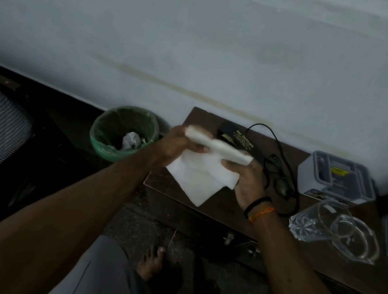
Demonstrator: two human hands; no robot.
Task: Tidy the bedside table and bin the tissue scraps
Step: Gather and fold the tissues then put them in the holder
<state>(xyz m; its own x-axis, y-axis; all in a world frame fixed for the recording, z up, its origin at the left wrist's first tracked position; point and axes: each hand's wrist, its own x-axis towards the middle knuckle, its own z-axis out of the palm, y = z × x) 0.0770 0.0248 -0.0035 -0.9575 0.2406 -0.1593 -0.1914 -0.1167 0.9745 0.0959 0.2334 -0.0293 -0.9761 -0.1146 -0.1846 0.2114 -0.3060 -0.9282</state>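
Both my hands pinch the white rolled paper tissue (pixel 206 170), left hand (pixel 176 146), right hand (pixel 247 180); green-lined round bin (pixel 105 145) lies left of it, nearer left hand.

The desk (pixel 204 211) stands in the right half of the frame, against the wall (pixel 201 37). Just left of it, on the floor, sits the bin (pixel 105 145) with tissue scraps (pixel 130 141) in it. On the desk, a glasses case (pixel 243 138) lies at the back, spectacles (pixel 280 174) right of it, a box (pixel 335 179) further right, and a glass (pixel 335 225) in front of the box. Both hands (pixel 178 145) (pixel 247 178) hold a tissue (pixel 199 176) above the desk's left part.
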